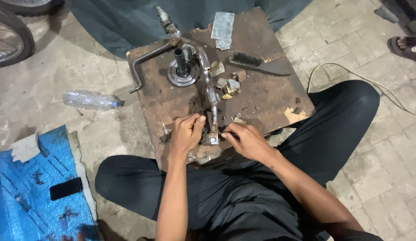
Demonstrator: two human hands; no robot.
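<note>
Metal bar (211, 96) lies on the dirty wooden board (266, 100), and its near end sits right between the two hands. Its long side runs straight away from the fingers, up toward the far edge of the board. The left hand (186, 132) curls its fingers (198, 121) around a small dark part just left of the bar's near end. The right hand (244, 139) pinches its fingertips (226, 135) together just right of that end, maybe on a thin tool, but it is too small to tell. Both hands are about as near to the bar as each other.

Going from big to small: one board sits in front of the person's black trousers. Beyond the fingers lies one bent metal crank (147, 62), up and to the left. Up and to the right of the fingers is one wire brush (257, 62). Straight up from the left fingers stands one round metal disc (183, 72) with a dark post in it. About five small metal bits (229, 84) lie beside the bar. Off the board, far left of the fingers, lies one plastic bottle (91, 100) and one black phone (66, 188) on a blue sheet (25, 205).
</note>
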